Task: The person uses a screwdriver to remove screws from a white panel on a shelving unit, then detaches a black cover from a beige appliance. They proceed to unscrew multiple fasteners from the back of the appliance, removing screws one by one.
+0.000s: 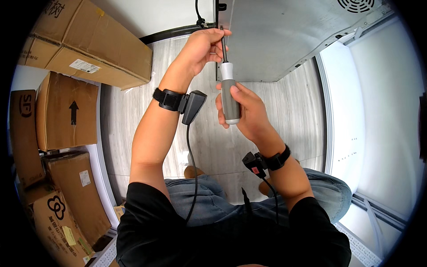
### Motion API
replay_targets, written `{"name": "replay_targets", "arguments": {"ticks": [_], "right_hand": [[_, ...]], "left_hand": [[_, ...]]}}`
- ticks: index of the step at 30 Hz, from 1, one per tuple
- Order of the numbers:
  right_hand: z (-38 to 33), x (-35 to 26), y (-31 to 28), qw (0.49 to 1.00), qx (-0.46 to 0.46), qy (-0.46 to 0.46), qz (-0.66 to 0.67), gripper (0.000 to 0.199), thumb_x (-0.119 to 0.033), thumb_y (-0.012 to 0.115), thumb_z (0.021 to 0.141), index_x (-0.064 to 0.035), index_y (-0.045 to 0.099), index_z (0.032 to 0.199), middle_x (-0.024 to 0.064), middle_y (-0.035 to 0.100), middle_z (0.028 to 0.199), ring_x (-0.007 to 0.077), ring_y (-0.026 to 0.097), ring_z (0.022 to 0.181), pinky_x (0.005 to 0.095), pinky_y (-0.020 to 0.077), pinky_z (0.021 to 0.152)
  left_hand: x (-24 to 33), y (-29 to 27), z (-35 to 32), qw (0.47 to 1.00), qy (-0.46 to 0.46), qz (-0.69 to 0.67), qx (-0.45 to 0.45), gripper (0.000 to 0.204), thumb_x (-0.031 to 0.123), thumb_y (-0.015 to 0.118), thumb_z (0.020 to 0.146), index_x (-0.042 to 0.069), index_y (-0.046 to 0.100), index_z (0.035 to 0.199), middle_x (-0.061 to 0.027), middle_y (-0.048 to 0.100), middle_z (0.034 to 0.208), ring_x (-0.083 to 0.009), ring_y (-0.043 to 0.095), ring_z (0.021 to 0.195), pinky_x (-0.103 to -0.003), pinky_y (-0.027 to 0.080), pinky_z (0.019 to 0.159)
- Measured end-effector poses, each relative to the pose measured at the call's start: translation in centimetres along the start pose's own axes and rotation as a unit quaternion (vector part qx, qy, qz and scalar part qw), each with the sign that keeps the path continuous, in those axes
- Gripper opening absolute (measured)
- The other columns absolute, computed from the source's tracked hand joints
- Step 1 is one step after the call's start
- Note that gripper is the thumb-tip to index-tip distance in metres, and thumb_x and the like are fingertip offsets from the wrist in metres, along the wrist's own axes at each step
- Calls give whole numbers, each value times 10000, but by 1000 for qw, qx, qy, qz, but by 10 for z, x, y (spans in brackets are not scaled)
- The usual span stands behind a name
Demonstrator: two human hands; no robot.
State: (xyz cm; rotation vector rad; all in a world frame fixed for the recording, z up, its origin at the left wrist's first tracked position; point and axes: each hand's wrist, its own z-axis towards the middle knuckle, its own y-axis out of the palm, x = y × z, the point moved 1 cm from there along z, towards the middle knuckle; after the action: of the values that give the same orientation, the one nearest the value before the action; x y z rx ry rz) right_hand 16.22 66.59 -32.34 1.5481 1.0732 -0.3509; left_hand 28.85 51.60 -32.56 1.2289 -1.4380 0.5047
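A screwdriver [230,100] with a grey and white handle is gripped in my right hand [247,107], its dark shaft pointing away from me. My left hand [207,48] is up by the shaft's far end, thumb and forefinger pinched together around the tip area. Whether a screw sits between those fingers is too small to make out. Just beyond the fingertips stands the edge of a large grey metal panel [271,42], with a round vent [356,4] at its far right. Both wrists wear black straps with small cabled devices.
Cardboard boxes [66,111] are stacked along the left side, and a large one [106,49] stands at the far left. A white wall panel [378,111] runs down the right. A black cable [199,13] hangs near the metal panel's left edge. Below is a wood-look floor [293,111].
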Motion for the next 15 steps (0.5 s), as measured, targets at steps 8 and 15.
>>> {"name": "replay_targets", "arguments": {"ticks": [8,15], "right_hand": [[4,0,1,999,-39,4,33,376,-317,429,976,9,484,1156,112,594,855,209,596,623,323,464,519],[15,18,-15,963,120,-29,-238,386,-222,644,868,28,445,1084,85,566,823,118,566,604,274,484,454]], "left_hand": [[5,1,-5,1000,4,0,18,250,190,458,954,25,625,1039,-25,600,685,-86,570,558,-219,483,517],[3,2,-12,994,5,98,53,332,279,694,822,10,612,998,-32,603,775,-90,586,593,-212,525,532]]}}
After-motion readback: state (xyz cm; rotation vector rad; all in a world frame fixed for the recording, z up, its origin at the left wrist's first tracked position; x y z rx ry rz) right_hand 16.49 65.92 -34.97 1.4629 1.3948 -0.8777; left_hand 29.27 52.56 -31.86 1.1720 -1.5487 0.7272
